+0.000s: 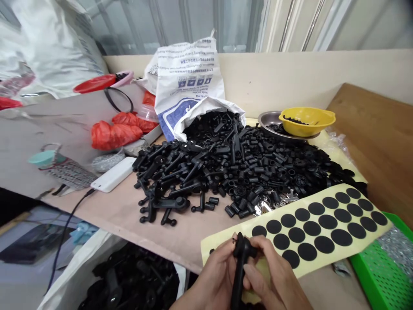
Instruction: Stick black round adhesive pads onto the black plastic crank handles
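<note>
Both hands meet at the bottom middle around a black plastic arm-shaped part (238, 277) with a rounded joint at its upper end. My left hand (214, 275) grips it from the left, fingers curled. My right hand (274, 275) closes on its joint end from the right, thumb against the shaft. Under and beyond the hands lies a yellow backing sheet (342, 201) with rows of round black pads (327, 221). Past the sheet spreads a large heap of black plastic parts (258, 157). Small silver metal clips (264, 206) lie at the heap's front edge.
A white printed sack (190, 69) spills parts at the back. A yellow bowl (309, 122) rests on a metal bowl (269, 120). At right stands a green basket (371, 275); below left, a bag of finished-looking arms (129, 280). A white phone (113, 174) with a cable lies left.
</note>
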`<state>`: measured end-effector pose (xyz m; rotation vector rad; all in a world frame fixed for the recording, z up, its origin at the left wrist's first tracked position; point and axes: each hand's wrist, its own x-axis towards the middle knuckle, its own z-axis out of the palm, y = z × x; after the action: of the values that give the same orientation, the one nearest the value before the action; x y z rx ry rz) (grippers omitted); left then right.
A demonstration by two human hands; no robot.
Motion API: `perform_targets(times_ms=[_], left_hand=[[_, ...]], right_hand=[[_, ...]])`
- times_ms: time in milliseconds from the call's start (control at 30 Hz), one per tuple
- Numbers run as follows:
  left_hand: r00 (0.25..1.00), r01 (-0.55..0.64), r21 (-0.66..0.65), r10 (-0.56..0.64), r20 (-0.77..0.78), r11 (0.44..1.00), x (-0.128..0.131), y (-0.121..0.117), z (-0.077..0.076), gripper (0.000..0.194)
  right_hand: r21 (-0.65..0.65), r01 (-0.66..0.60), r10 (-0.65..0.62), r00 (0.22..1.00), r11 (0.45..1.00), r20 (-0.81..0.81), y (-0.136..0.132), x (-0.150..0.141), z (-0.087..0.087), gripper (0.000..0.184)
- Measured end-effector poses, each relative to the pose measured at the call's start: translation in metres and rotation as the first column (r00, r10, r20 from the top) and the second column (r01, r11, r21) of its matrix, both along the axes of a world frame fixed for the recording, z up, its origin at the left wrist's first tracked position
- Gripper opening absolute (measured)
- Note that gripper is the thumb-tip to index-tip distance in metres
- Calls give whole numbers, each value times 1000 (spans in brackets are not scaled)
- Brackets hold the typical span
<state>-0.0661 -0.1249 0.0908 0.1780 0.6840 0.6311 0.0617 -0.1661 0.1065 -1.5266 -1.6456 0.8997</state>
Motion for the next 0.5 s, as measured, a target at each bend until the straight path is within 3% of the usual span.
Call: perform_targets(times_ms=[133,267,400,500], left_hand=[[990,-133,78,128,59,988,2,-6,1,17],[978,-181,139,164,127,974,0,-9,4,13],[989,-141,292,120,90,946,-2,-14,-1,27],[990,-2,526,76,-119,850,-11,-17,-5,42]], right_hand=[[4,48,-48,998,999,-30,-3,-3,-3,22],[-13,85,-85,996,996,-34,-4,-5,-1,23],[30,115,-114,993,993,-8,-4,-8,-1,21],[182,133,-150,985,974,85,-6,-14,-6,22]])
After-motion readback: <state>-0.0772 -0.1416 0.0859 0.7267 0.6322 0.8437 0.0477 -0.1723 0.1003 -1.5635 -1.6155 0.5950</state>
